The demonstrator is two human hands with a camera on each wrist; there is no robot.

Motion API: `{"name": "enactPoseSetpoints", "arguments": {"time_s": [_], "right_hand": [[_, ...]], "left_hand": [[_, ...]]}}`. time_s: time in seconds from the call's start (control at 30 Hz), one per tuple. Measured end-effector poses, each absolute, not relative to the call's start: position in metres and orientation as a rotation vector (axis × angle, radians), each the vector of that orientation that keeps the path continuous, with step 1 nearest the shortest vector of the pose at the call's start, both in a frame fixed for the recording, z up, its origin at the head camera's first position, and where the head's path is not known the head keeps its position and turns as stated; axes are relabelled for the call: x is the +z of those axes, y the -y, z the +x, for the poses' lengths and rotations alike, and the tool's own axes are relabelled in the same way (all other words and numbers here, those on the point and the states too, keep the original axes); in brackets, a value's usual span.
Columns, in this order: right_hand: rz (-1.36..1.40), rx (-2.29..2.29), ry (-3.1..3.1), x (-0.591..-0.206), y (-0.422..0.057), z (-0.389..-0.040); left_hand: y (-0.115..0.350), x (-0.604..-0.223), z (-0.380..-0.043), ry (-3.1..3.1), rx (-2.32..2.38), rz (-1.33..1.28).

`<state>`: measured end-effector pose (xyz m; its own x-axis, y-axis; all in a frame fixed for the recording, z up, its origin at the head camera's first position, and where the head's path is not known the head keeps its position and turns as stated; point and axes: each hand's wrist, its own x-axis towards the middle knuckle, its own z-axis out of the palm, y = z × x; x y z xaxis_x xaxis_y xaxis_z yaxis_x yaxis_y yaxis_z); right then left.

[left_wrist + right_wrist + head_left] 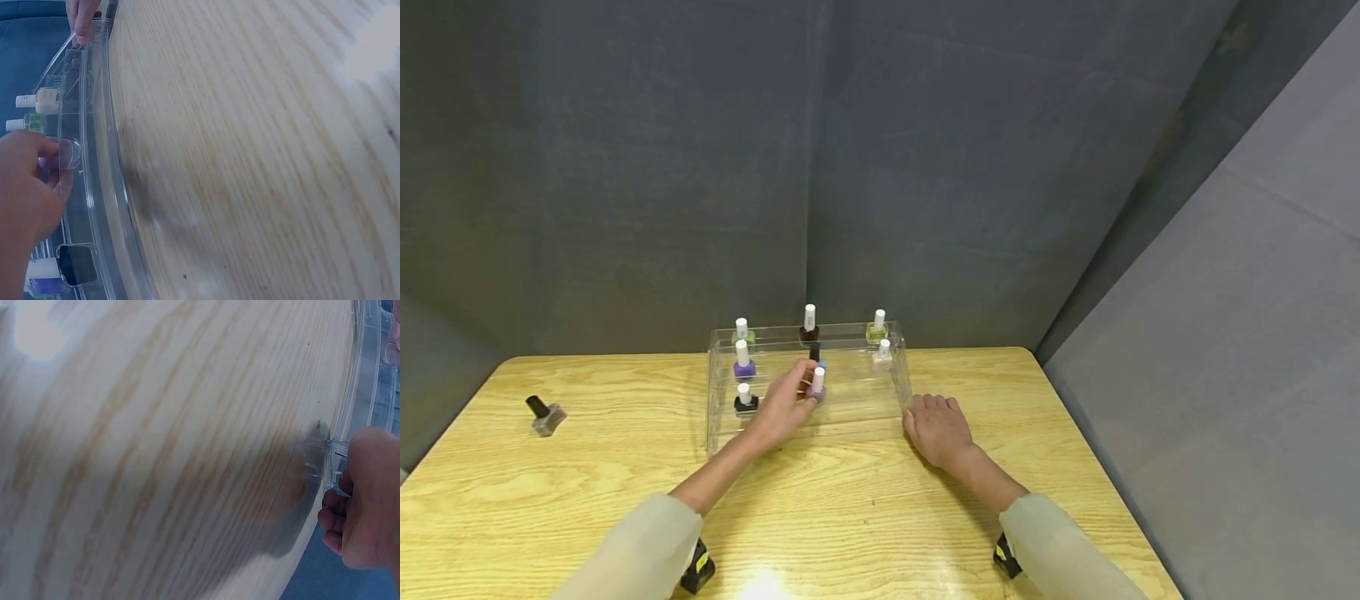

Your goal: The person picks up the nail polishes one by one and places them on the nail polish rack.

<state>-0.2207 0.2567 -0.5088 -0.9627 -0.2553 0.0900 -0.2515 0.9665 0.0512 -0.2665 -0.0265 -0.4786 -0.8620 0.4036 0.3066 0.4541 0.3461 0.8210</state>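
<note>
My left hand [786, 406] pinches a lilac nail polish bottle [817, 385] with a white cap, upright over the front tier of a clear stepped rack [857, 410]. In the left wrist view, thumb and fingers flank the bottle's [67, 154] glass, just behind the tier's clear front lip. A black nail polish bottle [746, 399] stands left of this hand on the same tier. Palm down at the rack's right front corner, my right hand [938, 432] rests with its thumb against the clear side. Its loosely bent fingers [333, 528] show outside the rack in the right wrist view.
On the middle tier stand a purple bottle [743, 360], a black-capped bottle [815, 352] and a pale bottle [883, 353]. Several white-capped bottles, including a dark brown one [809, 323], line the back tier. A black-capped grey bottle [547, 418] leans on the wooden table [625, 400] at far left.
</note>
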Motion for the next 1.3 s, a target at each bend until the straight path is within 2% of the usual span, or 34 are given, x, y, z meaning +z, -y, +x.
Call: {"name": "enactPoseSetpoints", "arguments": {"time_s": [1.3], "right_hand": [[0.376,-0.062,3.026,-0.5103,-0.256,-0.2222]], "left_hand": [[0.028,-0.4797,-0.2625,2.564,-1.422,-0.781]]}}
